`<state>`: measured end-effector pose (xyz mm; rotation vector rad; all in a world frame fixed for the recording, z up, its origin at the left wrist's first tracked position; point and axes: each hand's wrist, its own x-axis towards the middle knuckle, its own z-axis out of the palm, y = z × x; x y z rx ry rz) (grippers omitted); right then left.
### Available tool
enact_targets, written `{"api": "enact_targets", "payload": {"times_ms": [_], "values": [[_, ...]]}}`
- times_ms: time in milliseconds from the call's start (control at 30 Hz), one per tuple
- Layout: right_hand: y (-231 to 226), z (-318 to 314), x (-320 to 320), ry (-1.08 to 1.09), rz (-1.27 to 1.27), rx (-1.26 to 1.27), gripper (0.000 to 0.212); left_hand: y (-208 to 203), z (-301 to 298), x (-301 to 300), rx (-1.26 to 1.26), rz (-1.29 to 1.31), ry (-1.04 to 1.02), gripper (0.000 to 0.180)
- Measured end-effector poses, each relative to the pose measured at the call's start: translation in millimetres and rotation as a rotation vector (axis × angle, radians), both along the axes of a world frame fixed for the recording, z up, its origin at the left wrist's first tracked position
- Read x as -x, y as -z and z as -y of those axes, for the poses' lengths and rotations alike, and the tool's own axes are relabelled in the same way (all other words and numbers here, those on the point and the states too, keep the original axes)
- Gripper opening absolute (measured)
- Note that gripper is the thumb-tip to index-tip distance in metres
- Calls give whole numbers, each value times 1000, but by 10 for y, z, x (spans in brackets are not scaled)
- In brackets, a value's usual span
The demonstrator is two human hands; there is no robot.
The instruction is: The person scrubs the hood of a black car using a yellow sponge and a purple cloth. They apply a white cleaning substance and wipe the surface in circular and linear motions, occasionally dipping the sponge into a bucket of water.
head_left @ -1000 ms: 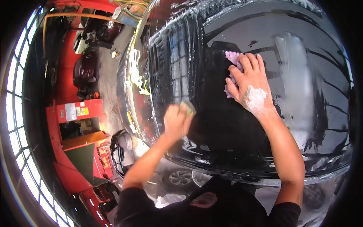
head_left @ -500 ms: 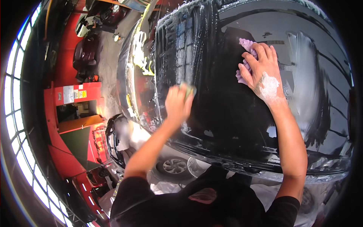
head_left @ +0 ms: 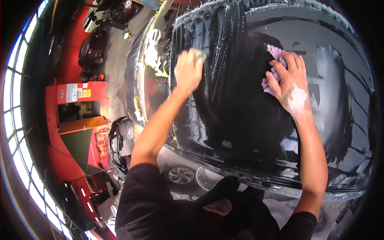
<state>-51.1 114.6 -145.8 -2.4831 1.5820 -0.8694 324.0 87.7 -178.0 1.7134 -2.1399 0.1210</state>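
Observation:
A glossy black car panel [head_left: 244, 108] spreads out in front of me, coated with wet, whitish streaks on its left part. My left hand [head_left: 188, 72] is closed round a small greenish pad [head_left: 199, 53] over those streaks; the pad is mostly covered by the fingers and a little blurred. On the right, my right hand [head_left: 293, 78] rests on the panel with bent fingers gripping a crumpled purple cloth [head_left: 275, 52]. A dried white patch covers the back of that wrist.
Yellow-green tape or film [head_left: 152, 56] runs along the car's left side. Below the panel's near edge stands a wheel [head_left: 181, 175]. Farther left are a black bumper-like part [head_left: 121, 138], a red wall cabinet [head_left: 76, 152] and a dark red car [head_left: 93, 52].
My left hand has slid the pad away from me, up along the streaked area. The view has shifted slightly; my right hand keeps the purple cloth on the panel.

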Motion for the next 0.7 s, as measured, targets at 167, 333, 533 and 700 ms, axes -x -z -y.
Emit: {"api": "enact_targets", "payload": {"times_ms": [167, 333, 533, 700], "values": [[-63, -42, -134, 3, 19, 12, 34, 48, -2086, -295, -93, -49, 46, 42], [-94, -60, -130, -18, 10, 22, 32, -95, 173, -417, 11, -47, -17, 29], [13, 13, -35, 10, 14, 26, 36, 84, 471, -429, 43, 7, -117, 33], [11, -22, -57, 46, -27, 30, 36, 252, -2579, -598, -208, -96, -173, 50]]}}
